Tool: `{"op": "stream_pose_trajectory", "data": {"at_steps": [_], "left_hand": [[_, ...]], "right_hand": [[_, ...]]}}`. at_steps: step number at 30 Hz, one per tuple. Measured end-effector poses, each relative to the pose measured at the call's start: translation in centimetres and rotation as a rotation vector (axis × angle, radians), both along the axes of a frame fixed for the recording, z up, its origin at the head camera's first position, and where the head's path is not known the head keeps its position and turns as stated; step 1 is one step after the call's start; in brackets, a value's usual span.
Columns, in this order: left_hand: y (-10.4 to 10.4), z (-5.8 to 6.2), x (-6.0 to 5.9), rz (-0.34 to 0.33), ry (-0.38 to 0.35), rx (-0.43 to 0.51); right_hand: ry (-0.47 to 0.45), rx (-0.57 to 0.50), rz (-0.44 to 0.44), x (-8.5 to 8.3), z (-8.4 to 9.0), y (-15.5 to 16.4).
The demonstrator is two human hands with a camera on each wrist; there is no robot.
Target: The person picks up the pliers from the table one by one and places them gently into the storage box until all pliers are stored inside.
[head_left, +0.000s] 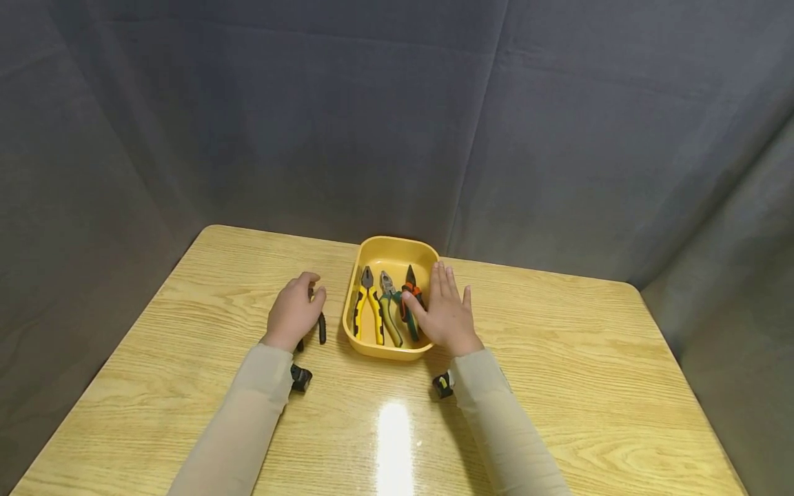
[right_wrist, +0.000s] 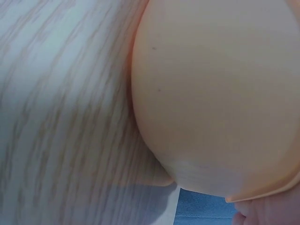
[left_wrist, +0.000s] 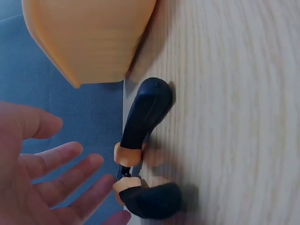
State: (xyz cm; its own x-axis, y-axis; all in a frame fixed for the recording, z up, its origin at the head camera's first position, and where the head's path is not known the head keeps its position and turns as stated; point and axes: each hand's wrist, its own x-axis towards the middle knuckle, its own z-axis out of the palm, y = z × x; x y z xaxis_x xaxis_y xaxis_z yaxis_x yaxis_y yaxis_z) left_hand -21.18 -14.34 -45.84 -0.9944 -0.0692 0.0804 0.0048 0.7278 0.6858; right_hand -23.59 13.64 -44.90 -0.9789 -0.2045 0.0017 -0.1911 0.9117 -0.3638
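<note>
My left hand [head_left: 294, 310] hovers over a pair of pliers [left_wrist: 149, 108] lying on the table, its fingers loosely bent and apart from the handles in the left wrist view. Those handles are black with orange bands; my hand hides the pliers' head. A yellow plastic box [head_left: 397, 353] stands between my hands. Inside lie yellow-and-black pliers [head_left: 377, 317], green-and-yellow pliers [head_left: 389, 313] and orange-and-black pliers [head_left: 410, 289], side by side with their heads pointing away. Across the box's right rim rests my right hand [head_left: 448, 318], fingers straight and thumb reaching over the inside.
The wooden table [head_left: 558, 386] has its far edge just behind the box. A grey curtain [head_left: 347, 124] hangs behind it and along both sides. Small black devices are strapped at both wrists.
</note>
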Motion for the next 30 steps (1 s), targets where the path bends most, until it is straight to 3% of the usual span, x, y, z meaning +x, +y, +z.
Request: {"op": "stream_pose_trajectory", "data": {"at_steps": [16, 30], "left_hand": [[-0.8, -0.3, 0.9, 0.052, -0.056, 0.069], [-1.4, -0.7, 0.7, 0.08, -0.089, 0.108]], "right_hand": [[0.008, -0.005, -0.005, 0.0, -0.1, 0.0], [-0.009, 0.007, -0.004, 0.0, 0.0, -0.1]]}}
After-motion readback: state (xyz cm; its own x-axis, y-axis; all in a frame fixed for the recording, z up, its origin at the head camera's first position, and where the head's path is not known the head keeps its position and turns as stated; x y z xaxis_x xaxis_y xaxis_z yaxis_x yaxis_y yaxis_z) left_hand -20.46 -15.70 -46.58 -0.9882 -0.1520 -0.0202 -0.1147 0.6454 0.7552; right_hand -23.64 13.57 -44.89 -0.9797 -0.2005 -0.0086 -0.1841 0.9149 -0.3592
